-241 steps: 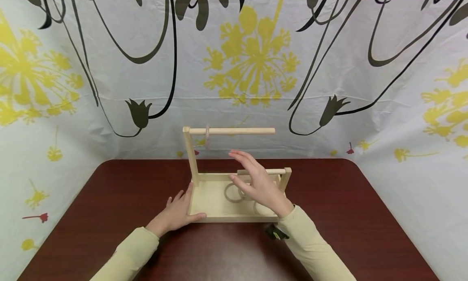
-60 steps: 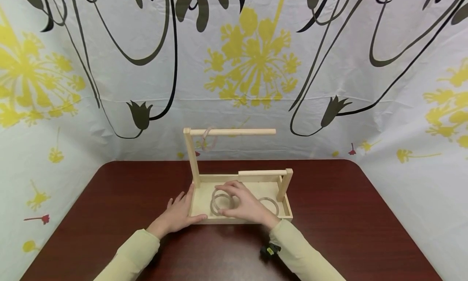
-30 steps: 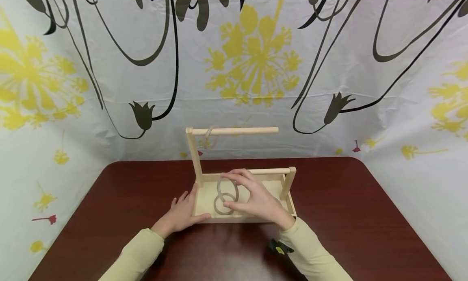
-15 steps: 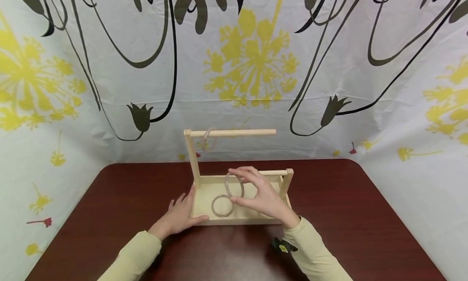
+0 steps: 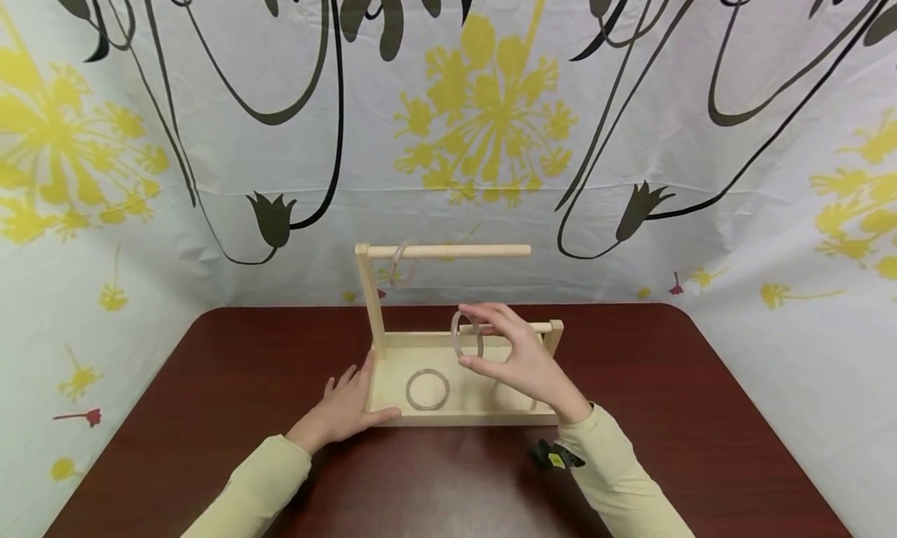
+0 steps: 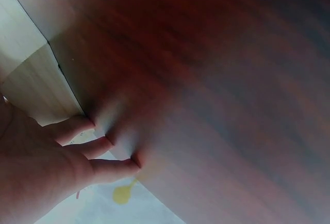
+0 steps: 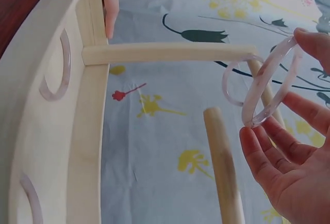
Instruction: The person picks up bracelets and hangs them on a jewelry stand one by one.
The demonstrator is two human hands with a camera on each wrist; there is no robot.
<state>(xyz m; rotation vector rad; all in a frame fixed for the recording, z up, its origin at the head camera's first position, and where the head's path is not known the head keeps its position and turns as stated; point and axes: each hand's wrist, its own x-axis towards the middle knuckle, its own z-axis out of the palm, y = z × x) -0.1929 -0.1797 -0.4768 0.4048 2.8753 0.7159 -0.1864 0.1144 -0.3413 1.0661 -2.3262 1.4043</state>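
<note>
- Right hand (image 5: 522, 355): thumb and fingers are clamped on the held ring (image 7: 256, 91), thumb on one side, fingertips on the opposite side. The ring stands upright at the fingertips, above the tray (image 5: 462, 420).
- Left hand (image 5: 339, 413): fingers straight and apart, lying at the tray's left end, with the thumb on the front wall.
- Lower rod (image 7: 221, 162): its free end is near the right fingertips. In the right wrist view the held ring is apart from it.
- Risk, misalignment: if the ring is turned or offset, its band may strike the rod end.
- Risk, slip: the ring looks smooth; a weak pinch could let it rotate or fall.
- Risk, shift: should the left hand lift, a knock on the rod could move the tray.
- Edges: the short post (image 5: 551, 339) stands behind the right fingers; the front wall lies below the right wrist.
- Edges: the upper rod (image 5: 448, 251), carrying the hanging ring (image 7: 225, 84), is above the right fingertips and farther left.
- Open room: the wider gap lies left of the right fingertips, toward the tall post (image 5: 372, 304). One loose ring (image 5: 409, 390) lies below that gap; another is partly hidden beneath the right hand.
</note>
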